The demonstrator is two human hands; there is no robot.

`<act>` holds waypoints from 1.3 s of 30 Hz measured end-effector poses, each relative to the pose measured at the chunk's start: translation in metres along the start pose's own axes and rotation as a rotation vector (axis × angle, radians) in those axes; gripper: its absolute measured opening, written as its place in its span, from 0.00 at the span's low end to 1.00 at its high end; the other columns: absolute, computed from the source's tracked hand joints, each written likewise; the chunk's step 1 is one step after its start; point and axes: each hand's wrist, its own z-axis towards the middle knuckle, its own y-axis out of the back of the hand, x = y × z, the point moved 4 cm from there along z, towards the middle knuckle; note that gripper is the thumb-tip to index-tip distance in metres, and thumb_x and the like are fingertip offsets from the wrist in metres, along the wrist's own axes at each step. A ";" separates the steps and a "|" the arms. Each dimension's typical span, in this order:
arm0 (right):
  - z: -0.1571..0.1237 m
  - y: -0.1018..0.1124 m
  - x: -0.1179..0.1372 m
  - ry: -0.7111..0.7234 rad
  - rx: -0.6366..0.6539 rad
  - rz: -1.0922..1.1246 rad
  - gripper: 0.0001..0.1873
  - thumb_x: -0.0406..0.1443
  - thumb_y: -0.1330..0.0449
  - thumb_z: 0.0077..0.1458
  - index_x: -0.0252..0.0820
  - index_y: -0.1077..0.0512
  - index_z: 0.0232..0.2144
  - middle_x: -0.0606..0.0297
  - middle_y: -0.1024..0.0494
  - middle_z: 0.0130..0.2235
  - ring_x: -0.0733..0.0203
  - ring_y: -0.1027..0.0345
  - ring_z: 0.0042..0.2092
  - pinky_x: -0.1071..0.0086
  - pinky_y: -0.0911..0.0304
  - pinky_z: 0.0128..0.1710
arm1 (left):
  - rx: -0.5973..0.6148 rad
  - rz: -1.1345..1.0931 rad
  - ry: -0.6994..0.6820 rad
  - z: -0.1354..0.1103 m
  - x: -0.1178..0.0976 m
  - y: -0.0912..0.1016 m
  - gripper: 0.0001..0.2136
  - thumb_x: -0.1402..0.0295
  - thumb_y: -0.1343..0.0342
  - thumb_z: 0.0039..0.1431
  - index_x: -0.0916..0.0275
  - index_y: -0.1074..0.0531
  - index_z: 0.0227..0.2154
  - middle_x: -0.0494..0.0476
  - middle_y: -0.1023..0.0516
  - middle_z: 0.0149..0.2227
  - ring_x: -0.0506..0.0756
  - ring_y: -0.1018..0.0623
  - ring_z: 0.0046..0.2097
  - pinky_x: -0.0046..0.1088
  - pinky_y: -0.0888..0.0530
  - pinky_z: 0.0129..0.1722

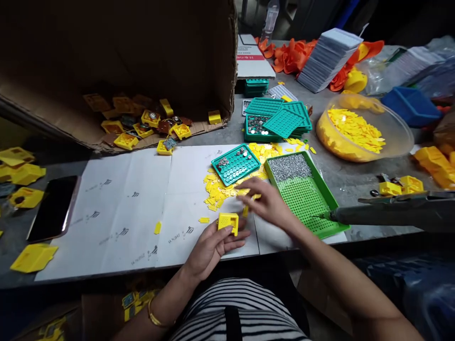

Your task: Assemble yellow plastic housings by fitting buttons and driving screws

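Note:
My left hand (213, 246) is closed round a small yellow plastic case (228, 221), thumb on its front, above the front edge of the white paper (135, 208). My right hand (270, 203) hovers over a heap of thin yellow plastic pieces (215, 192). Its thumb and fingers are apart and slightly blurred; I make out nothing gripped between them. Just beyond lies a teal tray (234, 166) with round pockets, several holding silver button cells. To the right, a green perforated tray (305, 203) has many small silver metal parts at its far end.
A large cardboard box (159, 57) holds yellow cases with wires. A phone (55, 206) lies at left. Stacked teal trays (277, 118) stand behind. A clear bowl (362, 128) contains yellow pieces. A dark screwdriver-like tool (384, 215) reaches over the green tray from the right.

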 end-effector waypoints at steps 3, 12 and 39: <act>0.046 0.026 -0.028 -0.072 -0.233 -0.456 0.14 0.38 0.47 0.62 0.40 0.24 0.43 0.57 0.23 0.38 0.59 0.31 0.36 0.62 0.36 0.40 | -0.070 -0.049 0.068 0.004 0.004 0.006 0.18 0.64 0.41 0.58 0.62 0.34 0.50 0.66 0.22 0.51 0.60 0.20 0.48 0.34 0.24 0.47; 0.086 0.035 -0.054 -0.170 -0.155 -0.622 0.11 0.33 0.43 0.57 0.38 0.21 0.38 0.53 0.23 0.41 0.53 0.31 0.39 0.62 0.40 0.37 | -0.032 0.033 0.110 0.002 -0.002 0.012 0.19 0.65 0.44 0.61 0.65 0.36 0.53 0.68 0.24 0.53 0.58 0.19 0.45 0.31 0.25 0.43; 0.092 0.024 -0.018 -0.225 0.018 -0.162 0.08 0.36 0.35 0.50 0.35 0.22 0.33 0.63 0.22 0.28 0.66 0.33 0.29 0.69 0.38 0.29 | -0.113 -0.181 -0.099 0.015 -0.018 0.016 0.13 0.64 0.43 0.59 0.65 0.29 0.43 0.64 0.23 0.47 0.53 0.21 0.36 0.25 0.28 0.28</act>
